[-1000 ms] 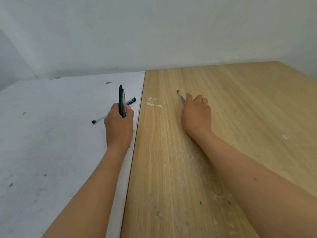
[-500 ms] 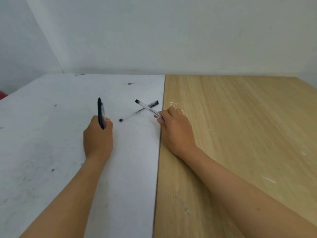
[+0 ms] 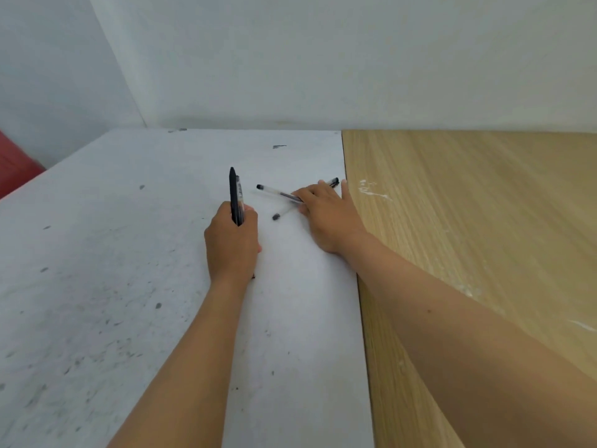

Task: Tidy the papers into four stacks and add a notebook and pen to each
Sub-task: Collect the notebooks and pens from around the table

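Observation:
My left hand [image 3: 232,244] grips two pens [image 3: 235,197] upright, a black one and a clear one, over the white table [image 3: 97,286]. Just to the right, my right hand [image 3: 326,216] holds a clear pen with a black cap [image 3: 276,190] that points left. Under that hand lies another clear pen [image 3: 332,182] on the white table, its dark end [image 3: 275,216] showing below the fingers. The two pens cross beneath the hand. No papers or notebooks are in view.
The white table top, speckled with dark marks, meets a wooden table [image 3: 468,237] along a seam on the right. A white wall runs behind both. A red object [image 3: 14,164] shows at the far left edge.
My right hand brought its clear pen from the wooden table leftward onto the white table, over the pen lying there. My left hand kept its pens upright.

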